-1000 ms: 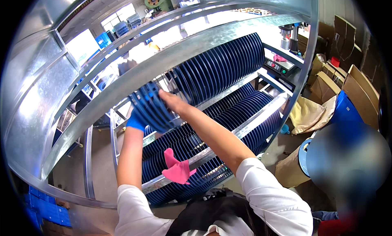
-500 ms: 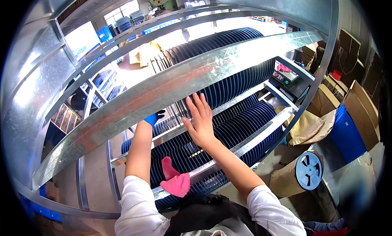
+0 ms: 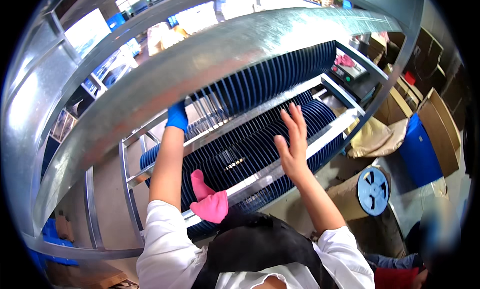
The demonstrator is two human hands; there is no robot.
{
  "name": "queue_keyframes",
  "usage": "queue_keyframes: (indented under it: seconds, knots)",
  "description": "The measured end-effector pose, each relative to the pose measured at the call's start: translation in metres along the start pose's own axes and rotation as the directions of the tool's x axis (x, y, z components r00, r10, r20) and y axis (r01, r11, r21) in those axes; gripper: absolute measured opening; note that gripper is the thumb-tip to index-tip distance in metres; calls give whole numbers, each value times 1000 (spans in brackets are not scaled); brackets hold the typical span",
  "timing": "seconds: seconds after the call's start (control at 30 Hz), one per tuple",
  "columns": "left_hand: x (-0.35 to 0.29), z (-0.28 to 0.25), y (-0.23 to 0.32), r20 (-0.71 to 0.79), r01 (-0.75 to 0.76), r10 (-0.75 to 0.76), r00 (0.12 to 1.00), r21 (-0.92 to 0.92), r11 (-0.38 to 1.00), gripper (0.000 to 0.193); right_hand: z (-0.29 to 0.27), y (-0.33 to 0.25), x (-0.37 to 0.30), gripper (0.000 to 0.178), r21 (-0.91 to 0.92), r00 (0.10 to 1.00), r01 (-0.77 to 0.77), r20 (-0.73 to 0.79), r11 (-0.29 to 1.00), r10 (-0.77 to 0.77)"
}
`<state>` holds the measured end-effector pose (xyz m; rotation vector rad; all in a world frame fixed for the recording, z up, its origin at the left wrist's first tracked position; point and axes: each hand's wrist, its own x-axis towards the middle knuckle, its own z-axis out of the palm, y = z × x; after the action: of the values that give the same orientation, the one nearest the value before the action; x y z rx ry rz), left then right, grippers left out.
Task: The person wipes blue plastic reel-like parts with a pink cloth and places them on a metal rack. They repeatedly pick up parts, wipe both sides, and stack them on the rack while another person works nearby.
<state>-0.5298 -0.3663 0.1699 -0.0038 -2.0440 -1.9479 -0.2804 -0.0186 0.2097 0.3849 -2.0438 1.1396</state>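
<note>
My left hand [image 3: 177,116], in a blue glove, reaches in at the left part of an upper row of dark ribbed coils [image 3: 280,74], just under a broad galvanized metal beam [image 3: 200,59]. The beam and coils hide its fingertips, so what they touch does not show. Bare and holding nothing, my right hand [image 3: 295,146] hovers over the lower row of dark coils [image 3: 270,131] with its fingers stretched out. Pale, shiny strips [image 3: 212,111] show among the upper coils near the left hand. A pink cloth or glove [image 3: 212,206] hangs over the near metal rail [image 3: 250,190].
Metal frame bars surround the coils. To the right are a control box with buttons [image 3: 347,75], a blue bin [image 3: 425,151], cardboard sheets [image 3: 440,131], crumpled tan paper [image 3: 382,139] and a drum with a blue spoked end [image 3: 373,191]. At lower right, part of another person shows.
My right hand has moved right, away from the beam and the left hand, over the lower coils. The left hand is slightly left of where it was; the view has shifted.
</note>
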Motion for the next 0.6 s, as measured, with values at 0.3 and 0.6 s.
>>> queue_keyframes:
  seconds: [0.3, 0.6]
  knots:
    - [-18, -22, 53, -212, -4, -78, 974, -359, 934, 38, -120, 14, -125, 45, -163, 951, -300, -129, 940, 281]
    - [-14, 22, 139, -70, -109, 88, 994, -404, 908, 57, -206, -7, -273, 38, -170, 729, -658, -388, 734, 564]
